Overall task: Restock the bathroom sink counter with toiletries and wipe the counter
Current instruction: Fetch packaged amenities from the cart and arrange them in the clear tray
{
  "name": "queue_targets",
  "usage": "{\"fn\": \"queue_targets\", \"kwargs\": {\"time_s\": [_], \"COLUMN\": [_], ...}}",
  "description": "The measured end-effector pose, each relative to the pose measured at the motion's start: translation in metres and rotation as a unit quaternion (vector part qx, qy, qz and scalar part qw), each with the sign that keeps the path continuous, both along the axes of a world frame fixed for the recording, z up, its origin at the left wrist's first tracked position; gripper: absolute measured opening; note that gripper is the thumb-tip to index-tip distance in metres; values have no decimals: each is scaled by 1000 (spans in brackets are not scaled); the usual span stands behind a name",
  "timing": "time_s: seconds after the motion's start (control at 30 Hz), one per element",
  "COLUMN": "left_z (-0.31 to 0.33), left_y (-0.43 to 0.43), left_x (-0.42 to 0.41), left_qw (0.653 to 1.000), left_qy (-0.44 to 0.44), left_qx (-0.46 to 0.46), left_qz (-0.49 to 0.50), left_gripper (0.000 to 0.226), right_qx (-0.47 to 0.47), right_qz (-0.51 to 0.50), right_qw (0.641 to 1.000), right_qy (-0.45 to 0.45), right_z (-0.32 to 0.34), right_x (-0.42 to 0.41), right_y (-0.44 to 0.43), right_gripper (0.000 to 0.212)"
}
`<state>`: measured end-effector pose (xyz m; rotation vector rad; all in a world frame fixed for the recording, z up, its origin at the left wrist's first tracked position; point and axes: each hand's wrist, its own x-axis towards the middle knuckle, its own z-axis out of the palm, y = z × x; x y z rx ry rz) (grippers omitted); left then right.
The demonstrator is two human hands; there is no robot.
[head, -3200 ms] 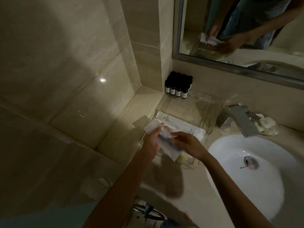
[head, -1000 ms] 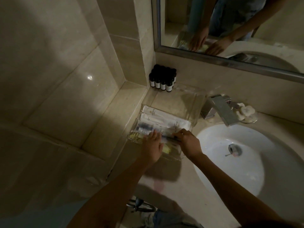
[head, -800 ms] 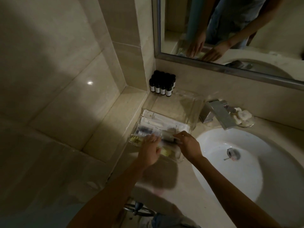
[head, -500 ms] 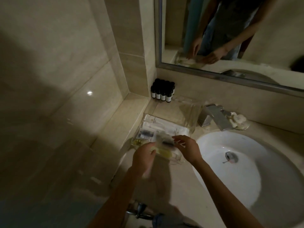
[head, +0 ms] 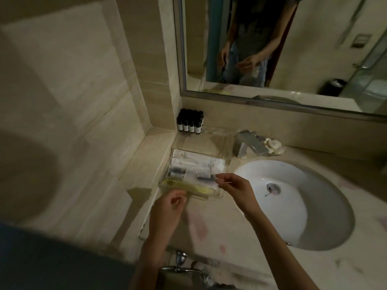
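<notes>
A clear plastic tray (head: 222, 192) sits on the beige counter (head: 209, 231), left of the basin. It holds several white toiletry packets (head: 196, 162), and a yellowish item (head: 188, 186) lies along its near side. My left hand (head: 169, 208) hovers just in front of the tray, fingers loosely curled, with nothing in it. My right hand (head: 234, 188) is over the tray's right near corner, thumb and fingers pinched together. A thin pale sliver shows at the fingertips, but I cannot make out what it is.
Several small dark bottles (head: 190, 122) stand in the back corner. A chrome faucet (head: 249, 145) and a soap dish (head: 273, 145) sit behind the white basin (head: 293, 201). The mirror (head: 293, 49) is above, the tiled wall to the left, and a towel ring (head: 180, 266) hangs under the counter edge.
Both hands were pressing packets into the tray. They have since lifted off and pulled back toward me, the left clear of the tray, and the view has tilted up.
</notes>
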<state>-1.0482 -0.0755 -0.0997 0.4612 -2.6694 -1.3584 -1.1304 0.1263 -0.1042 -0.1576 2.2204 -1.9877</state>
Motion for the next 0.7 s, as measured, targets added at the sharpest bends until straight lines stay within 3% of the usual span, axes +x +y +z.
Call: {"fn": "queue_targets", "kwargs": {"time_s": [0.47, 0.7], "left_z": [30, 35], "left_y": [-27, -44], "left_x": [92, 145], "left_qw": [999, 984], "left_qy": [-7, -3], "left_qx": [-24, -76], "left_qz": [29, 159], "left_gripper": [17, 14], "right_qx": [19, 57], "right_qz": [65, 239], "right_qw": [998, 968], "right_qy": [20, 52], "right_z": [17, 23], "right_x": [67, 84], "right_y": [-38, -94], "right_gripper": [13, 15]}}
